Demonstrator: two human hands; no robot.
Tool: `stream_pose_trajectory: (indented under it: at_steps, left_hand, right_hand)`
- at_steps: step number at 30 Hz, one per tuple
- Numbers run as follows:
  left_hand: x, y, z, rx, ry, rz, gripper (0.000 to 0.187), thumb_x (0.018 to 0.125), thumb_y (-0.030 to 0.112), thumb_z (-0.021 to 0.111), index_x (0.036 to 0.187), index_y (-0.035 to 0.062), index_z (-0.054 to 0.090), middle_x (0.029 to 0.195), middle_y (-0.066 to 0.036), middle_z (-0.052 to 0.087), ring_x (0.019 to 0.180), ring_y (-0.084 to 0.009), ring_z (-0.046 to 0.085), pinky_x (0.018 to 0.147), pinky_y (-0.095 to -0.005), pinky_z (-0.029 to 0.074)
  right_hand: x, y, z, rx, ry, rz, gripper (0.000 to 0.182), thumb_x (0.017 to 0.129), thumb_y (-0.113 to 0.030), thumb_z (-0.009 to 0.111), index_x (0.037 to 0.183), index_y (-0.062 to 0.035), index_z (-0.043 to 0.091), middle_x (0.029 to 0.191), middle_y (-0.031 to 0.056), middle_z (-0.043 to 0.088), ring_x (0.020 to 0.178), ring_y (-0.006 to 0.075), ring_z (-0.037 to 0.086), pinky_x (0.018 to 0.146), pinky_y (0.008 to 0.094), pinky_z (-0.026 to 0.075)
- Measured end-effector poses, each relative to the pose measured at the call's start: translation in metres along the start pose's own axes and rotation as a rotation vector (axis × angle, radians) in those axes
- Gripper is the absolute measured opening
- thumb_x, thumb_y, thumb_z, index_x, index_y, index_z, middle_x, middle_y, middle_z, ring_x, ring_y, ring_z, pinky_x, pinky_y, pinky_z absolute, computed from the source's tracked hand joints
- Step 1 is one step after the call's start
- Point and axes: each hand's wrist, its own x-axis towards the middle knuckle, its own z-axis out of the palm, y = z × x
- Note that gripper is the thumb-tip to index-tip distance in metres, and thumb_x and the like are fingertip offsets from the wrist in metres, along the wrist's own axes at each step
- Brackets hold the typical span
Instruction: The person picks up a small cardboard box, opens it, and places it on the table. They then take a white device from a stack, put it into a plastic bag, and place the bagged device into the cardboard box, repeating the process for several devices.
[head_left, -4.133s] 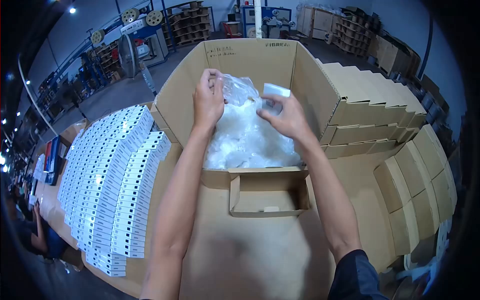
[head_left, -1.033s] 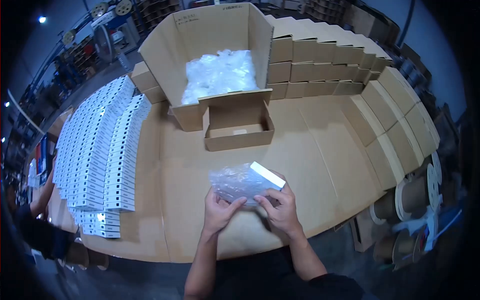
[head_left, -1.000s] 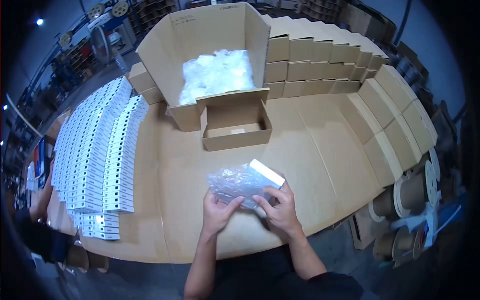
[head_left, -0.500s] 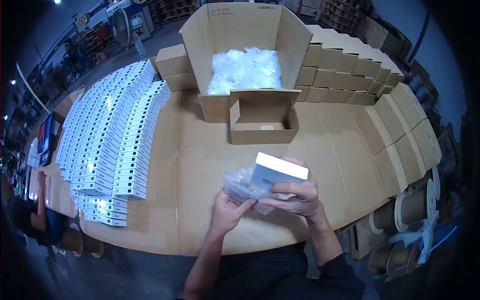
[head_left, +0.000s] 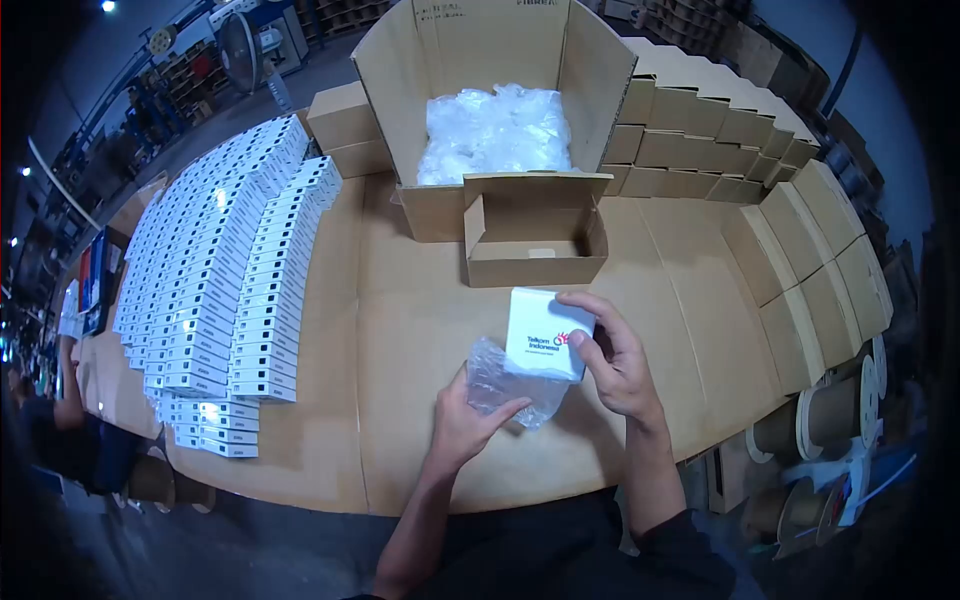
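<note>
My right hand (head_left: 615, 355) grips a small white box (head_left: 540, 330) printed "Telkom Indonesia" by its right side. The lower end of the box sits at the mouth of a clear plastic bag (head_left: 505, 390), which looks like bubble wrap. My left hand (head_left: 465, 415) is closed on the bag's left and lower side, thumb on its front. Just beyond my hands stands an open brown carton (head_left: 535, 272) with its flap up; a small pale patch shows inside.
Behind the carton, a large cardboard box (head_left: 390, 95) holds a heap of clear plastic bags (head_left: 500, 130). Stacked white boxes (head_left: 215, 270) fill the left side. Brown cartons (head_left: 700, 150) line the back right and right edge. Another person's arm (head_left: 70, 385) shows at far left.
The white box has turned so its printed face shows upright, and its lower end has come down to the bag's mouth. My right hand has shifted to its right side.
</note>
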Motion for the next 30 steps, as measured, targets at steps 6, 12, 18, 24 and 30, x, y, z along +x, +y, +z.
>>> stream_pose_trajectory:
  at_steps: [6,12,18,24,30]
  left_hand:
    - [-0.004,0.001,0.002,-0.003,0.003,-0.005,0.057,0.081,0.014,0.088,0.127,-0.0026,0.060,0.110,-0.014,0.075,0.103,-0.0193,0.073,0.090,-0.0352,0.058]
    - [-0.007,0.000,0.006,-0.154,-0.038,-0.042,0.056,0.083,0.010,0.086,0.131,-0.0029,0.058,0.112,-0.011,0.072,0.106,-0.0163,0.068,0.093,-0.0337,0.055]
    - [-0.011,-0.015,-0.004,-0.423,-0.071,-0.183,0.035,0.105,0.019,0.063,0.131,-0.0038,0.058,0.118,-0.010,0.068,0.110,-0.0143,0.063,0.099,-0.0321,0.051]
    - [-0.006,-0.020,0.005,-0.719,0.094,-0.244,0.036,0.110,0.024,0.052,0.134,-0.0031,0.053,0.121,-0.010,0.066,0.109,-0.0169,0.066,0.096,-0.0349,0.054]
    - [0.000,-0.029,0.012,-0.879,0.162,-0.198,0.042,0.110,0.031,0.051,0.137,-0.0010,0.049,0.124,-0.015,0.066,0.111,-0.0247,0.068,0.096,-0.0424,0.059]
  right_hand:
    - [0.001,0.007,-0.016,-0.061,-0.088,-0.114,0.019,0.095,0.002,0.057,0.106,0.0002,0.073,0.102,0.0094,0.063,0.093,0.0164,0.060,0.081,0.0295,0.049]
    - [0.002,0.025,-0.026,-0.186,-0.253,-0.089,0.020,0.091,-0.007,0.068,0.110,-0.0012,0.074,0.103,0.0113,0.064,0.095,0.0202,0.064,0.086,0.0322,0.051]
    - [0.002,0.020,-0.016,-0.194,-0.371,-0.069,0.024,0.097,-0.014,0.063,0.116,-0.0030,0.072,0.107,0.0139,0.065,0.106,0.0257,0.063,0.095,0.0358,0.049]
    - [-0.007,0.041,-0.015,0.075,-0.158,-0.084,0.032,0.088,-0.014,0.076,0.118,-0.0048,0.069,0.149,0.0186,0.047,0.130,0.0319,0.056,0.109,0.0447,0.047]
    - [-0.041,0.069,0.007,-0.206,-0.035,-0.188,0.032,0.076,-0.001,0.085,0.106,-0.0035,0.073,0.144,0.0182,0.052,0.118,0.0273,0.064,0.095,0.0381,0.057]
